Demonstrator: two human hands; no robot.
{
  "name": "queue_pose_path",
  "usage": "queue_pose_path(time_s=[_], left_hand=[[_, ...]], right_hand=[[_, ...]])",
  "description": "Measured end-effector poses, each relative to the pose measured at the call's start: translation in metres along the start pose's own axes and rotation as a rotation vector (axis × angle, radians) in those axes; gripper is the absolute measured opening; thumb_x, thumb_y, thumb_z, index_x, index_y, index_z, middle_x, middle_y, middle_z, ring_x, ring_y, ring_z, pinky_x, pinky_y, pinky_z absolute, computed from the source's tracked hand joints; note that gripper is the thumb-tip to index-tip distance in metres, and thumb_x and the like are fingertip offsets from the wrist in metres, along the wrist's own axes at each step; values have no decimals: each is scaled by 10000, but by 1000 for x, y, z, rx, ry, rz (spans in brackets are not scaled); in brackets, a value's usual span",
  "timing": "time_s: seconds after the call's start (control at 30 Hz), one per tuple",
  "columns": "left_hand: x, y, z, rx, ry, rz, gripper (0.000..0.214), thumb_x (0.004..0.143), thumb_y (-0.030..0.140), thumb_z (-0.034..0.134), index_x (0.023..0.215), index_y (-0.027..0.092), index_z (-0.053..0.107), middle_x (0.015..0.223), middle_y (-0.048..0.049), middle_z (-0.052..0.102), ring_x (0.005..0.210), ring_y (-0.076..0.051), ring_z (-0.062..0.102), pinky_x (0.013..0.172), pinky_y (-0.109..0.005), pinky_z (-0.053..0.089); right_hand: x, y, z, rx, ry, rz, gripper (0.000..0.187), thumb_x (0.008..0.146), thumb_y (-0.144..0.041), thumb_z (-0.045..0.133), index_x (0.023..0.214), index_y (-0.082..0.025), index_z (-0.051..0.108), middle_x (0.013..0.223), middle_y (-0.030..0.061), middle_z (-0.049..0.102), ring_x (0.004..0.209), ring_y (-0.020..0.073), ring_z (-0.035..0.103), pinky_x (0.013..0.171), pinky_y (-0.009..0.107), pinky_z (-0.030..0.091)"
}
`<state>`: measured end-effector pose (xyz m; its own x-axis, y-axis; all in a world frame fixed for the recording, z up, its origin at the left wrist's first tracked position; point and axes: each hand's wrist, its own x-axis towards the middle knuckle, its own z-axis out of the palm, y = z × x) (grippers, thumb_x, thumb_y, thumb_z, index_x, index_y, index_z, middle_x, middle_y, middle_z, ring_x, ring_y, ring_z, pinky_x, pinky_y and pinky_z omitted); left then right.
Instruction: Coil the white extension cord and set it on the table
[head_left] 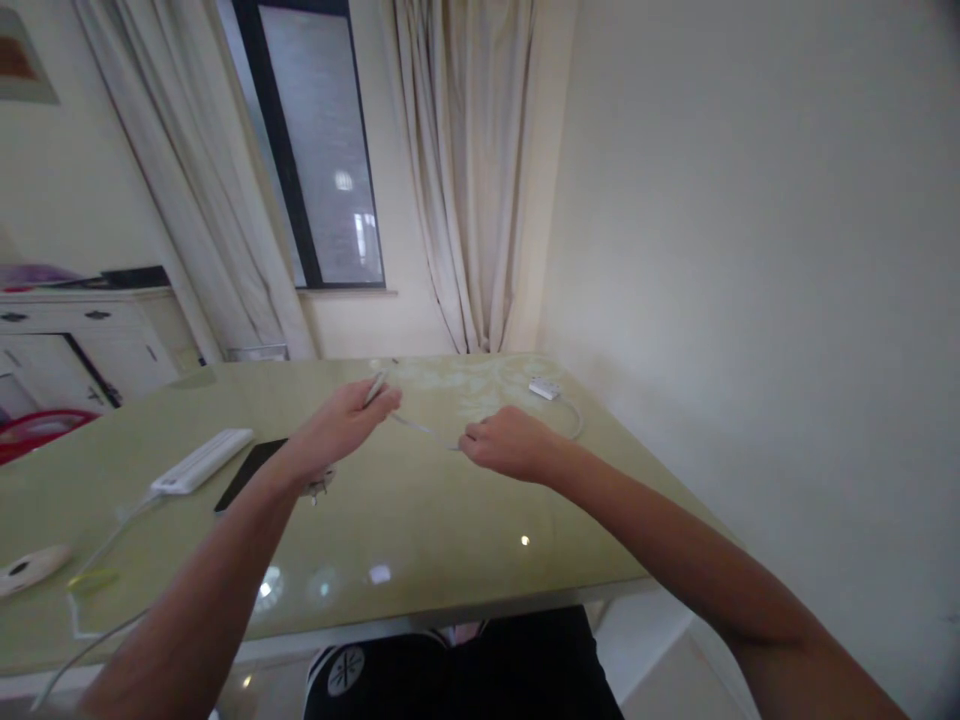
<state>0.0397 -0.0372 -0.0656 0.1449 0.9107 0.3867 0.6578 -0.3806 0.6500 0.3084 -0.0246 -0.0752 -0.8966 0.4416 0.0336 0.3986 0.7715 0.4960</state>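
My left hand [349, 420] is closed above the table, left of centre, with a slim pale piece [376, 388] showing between thumb and fingers. A thin white cable [418, 427] stretches from it to my right hand [506, 443], whose fingers pinch the other end of this stretch. Under my left wrist hangs or lies a white plug [321, 483] with metal prongs, partly hidden by the arm. Beyond my right hand a small white power strip [544, 388] lies on the table. Its cord [577, 415] curves behind my right forearm, so I cannot tell where it leads.
The pale green glossy table [420, 540] meets a wall on the right. Left of my arm lie a long white power strip [202, 461], a black flat object [251, 470], a white rounded device [34, 570] and a yellow band [91, 580]. Curtains [472, 180] hang behind.
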Motion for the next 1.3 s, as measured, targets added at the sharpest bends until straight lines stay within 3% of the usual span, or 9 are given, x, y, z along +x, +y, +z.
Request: queue_pose_path(time_s=[0.13, 0.23, 0.43, 0.6, 0.83, 0.93, 1.0, 1.13, 1.3], left_hand=[[6, 6, 22, 80, -141, 46, 454, 952, 511, 451, 711, 183, 651, 669, -38, 666, 618, -182, 580, 620, -289, 437], [1, 14, 33, -51, -207, 33, 421, 914, 514, 535, 694, 179, 663, 685, -49, 699, 661, -207, 625, 647, -305, 480], [-11, 16, 41, -618, -267, -189, 529, 891, 646, 591, 915, 141, 746, 854, -130, 776, 796, -263, 731, 798, -387, 569], [-11, 7, 40, -636, -212, -151, 536, 877, 653, 636, 1021, 149, 750, 947, -139, 783, 925, -270, 739, 885, -391, 544], [-5, -6, 34, -817, 258, -276, 455, 870, 619, 676, 989, 181, 699, 1056, -116, 765, 1038, -225, 706, 722, -254, 539], [-1, -12, 28, -976, 429, -274, 371, 879, 528, 717, 983, 172, 708, 943, -49, 723, 757, -109, 668, 562, -165, 465], [-1, -13, 24, -1134, 411, -214, 331, 874, 464, 748, 991, 158, 700, 745, 24, 609, 544, -49, 522, 462, -143, 382], [-4, -7, 21, -1368, 169, -105, 282, 877, 384, 772, 952, 140, 653, 581, 108, 315, 407, -29, 266, 369, -135, 261], [-11, -4, 16, -1387, -8, -96, 265, 870, 349, 783, 862, 144, 614, 590, 108, 275, 398, -21, 192, 348, -119, 265]], right_hand=[[10, -11, -24, -135, 228, -245, 179, 995, -76, 481, 986, -144, 647, 849, 64, 711, 725, 172, 661, 572, 286, 378], [15, -8, -34, -179, 417, -270, 267, 1042, -106, 394, 974, -165, 646, 876, 60, 710, 759, 159, 645, 586, 297, 354], [26, 16, -28, -5, 477, 127, 430, 1072, -517, 403, 1002, -177, 657, 856, 60, 715, 692, 152, 626, 570, 288, 235], [30, 26, -10, 275, 502, 346, 561, 1007, -680, 415, 952, -183, 670, 863, 63, 727, 692, 145, 588, 603, 272, 210], [34, 38, 6, 1180, 717, 465, 577, 937, -673, 554, 642, -177, 536, 512, -61, 383, 498, 81, 333, 525, 245, 228], [31, 27, 11, 1667, 746, 428, 467, 987, -625, 457, 794, -208, 537, 492, -111, 269, 422, 78, 189, 445, 232, 165], [27, 14, 13, 1816, 733, 314, 404, 1015, -587, 411, 908, -219, 540, 503, -123, 248, 417, 84, 159, 429, 221, 160], [22, -10, 19, 1511, 509, 77, 382, 1067, -520, 372, 1101, -203, 582, 610, -67, 452, 513, 99, 399, 536, 218, 333], [29, -6, 41, 726, 202, 108, 347, 1092, -457, 368, 1220, -239, 607, 1018, 74, 731, 854, 190, 656, 731, 277, 385]])
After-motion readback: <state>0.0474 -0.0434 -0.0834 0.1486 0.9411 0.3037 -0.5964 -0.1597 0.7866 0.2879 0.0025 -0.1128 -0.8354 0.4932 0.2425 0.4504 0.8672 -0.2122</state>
